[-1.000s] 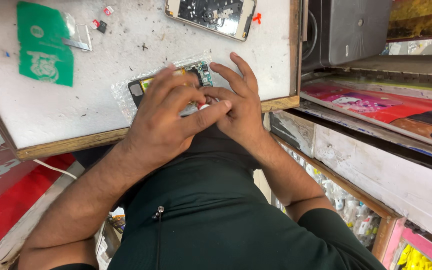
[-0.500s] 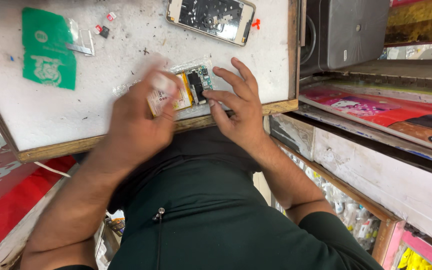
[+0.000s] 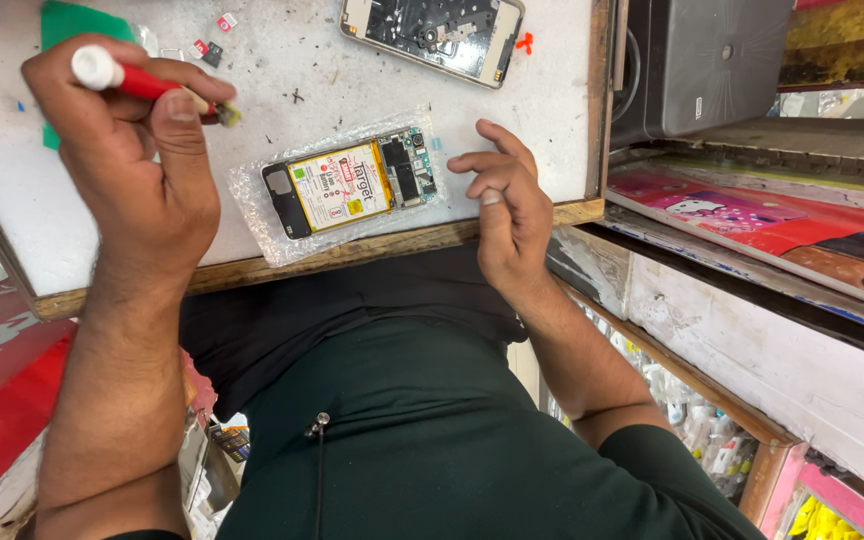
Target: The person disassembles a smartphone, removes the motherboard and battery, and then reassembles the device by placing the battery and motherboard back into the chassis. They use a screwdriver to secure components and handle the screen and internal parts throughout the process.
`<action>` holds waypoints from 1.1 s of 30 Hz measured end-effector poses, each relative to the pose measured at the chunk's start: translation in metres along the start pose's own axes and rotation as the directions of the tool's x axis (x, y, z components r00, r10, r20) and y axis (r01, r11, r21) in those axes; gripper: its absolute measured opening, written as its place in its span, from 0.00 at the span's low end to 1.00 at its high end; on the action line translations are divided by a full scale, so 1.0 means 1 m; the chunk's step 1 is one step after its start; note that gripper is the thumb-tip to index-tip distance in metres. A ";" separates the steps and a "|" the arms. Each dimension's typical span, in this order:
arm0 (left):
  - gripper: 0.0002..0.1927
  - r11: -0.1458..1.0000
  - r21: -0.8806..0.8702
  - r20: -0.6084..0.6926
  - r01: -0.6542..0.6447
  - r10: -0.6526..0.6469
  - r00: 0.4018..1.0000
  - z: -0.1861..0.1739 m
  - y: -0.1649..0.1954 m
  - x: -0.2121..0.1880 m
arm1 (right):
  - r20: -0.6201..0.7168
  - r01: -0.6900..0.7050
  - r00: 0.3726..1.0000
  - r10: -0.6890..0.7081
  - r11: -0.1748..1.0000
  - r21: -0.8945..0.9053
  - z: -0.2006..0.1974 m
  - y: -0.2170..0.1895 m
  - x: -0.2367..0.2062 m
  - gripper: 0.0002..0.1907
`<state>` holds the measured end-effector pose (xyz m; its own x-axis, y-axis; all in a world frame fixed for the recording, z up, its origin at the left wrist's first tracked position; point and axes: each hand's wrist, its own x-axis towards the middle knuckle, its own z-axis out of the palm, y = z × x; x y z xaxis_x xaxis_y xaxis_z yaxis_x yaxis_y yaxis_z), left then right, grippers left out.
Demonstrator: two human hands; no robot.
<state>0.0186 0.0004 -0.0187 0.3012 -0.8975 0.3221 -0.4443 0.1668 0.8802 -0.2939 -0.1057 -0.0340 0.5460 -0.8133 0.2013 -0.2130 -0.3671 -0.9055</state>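
Note:
My left hand (image 3: 137, 165) is raised over the white work board (image 3: 282, 55) and grips a small screwdriver (image 3: 137, 83) with a red and white handle. An opened phone (image 3: 350, 185), back cover off, with a yellow battery and bare circuit board, lies on a clear plastic sleeve (image 3: 252, 205) near the board's front edge. My right hand (image 3: 507, 205) hovers just right of the phone, fingers loosely curled and apart, holding nothing.
A second opened phone (image 3: 432, 35) lies at the far edge of the board. A green card (image 3: 72, 25) and small red parts (image 3: 210, 35) sit at the top left. A grey box (image 3: 697, 65) stands to the right, above shelves with colourful packets.
Both hands lifted off the opened phone. My left hand swung left and up and now grips the screwdriver; my right hand drew back to the right, uncovering the phone.

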 end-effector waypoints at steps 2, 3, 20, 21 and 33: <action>0.11 1.000 0.025 0.015 -0.009 0.009 1.000 0.001 -0.002 0.002 | -0.005 -0.024 1.000 0.025 0.999 0.028 -0.001 0.003 -0.002 0.10; 0.11 0.999 0.031 0.022 -0.019 0.018 1.000 0.001 -0.002 0.002 | -0.009 -0.020 1.000 0.020 0.999 0.032 -0.001 0.004 -0.003 0.10; 0.14 0.992 0.118 0.007 0.043 -0.045 0.999 0.000 0.001 0.013 | 0.024 -0.015 1.000 0.020 0.984 -0.177 -0.005 -0.013 0.026 0.07; 0.15 0.994 0.105 0.000 0.029 -0.030 1.000 0.001 -0.001 0.011 | 0.006 0.022 1.000 -0.021 0.964 -0.264 -0.009 -0.013 0.035 0.07; 0.14 0.998 -0.014 -0.033 0.058 -0.059 0.998 0.006 -0.027 -0.004 | 0.156 0.234 0.972 -0.175 0.670 -0.704 -0.023 0.008 0.123 0.14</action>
<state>0.0239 -0.0029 -0.0460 0.3544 -0.8918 0.2813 -0.4139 0.1201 0.9023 -0.2477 -0.2191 -0.0082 0.6944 -0.6559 0.2960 -0.5858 -0.7542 -0.2968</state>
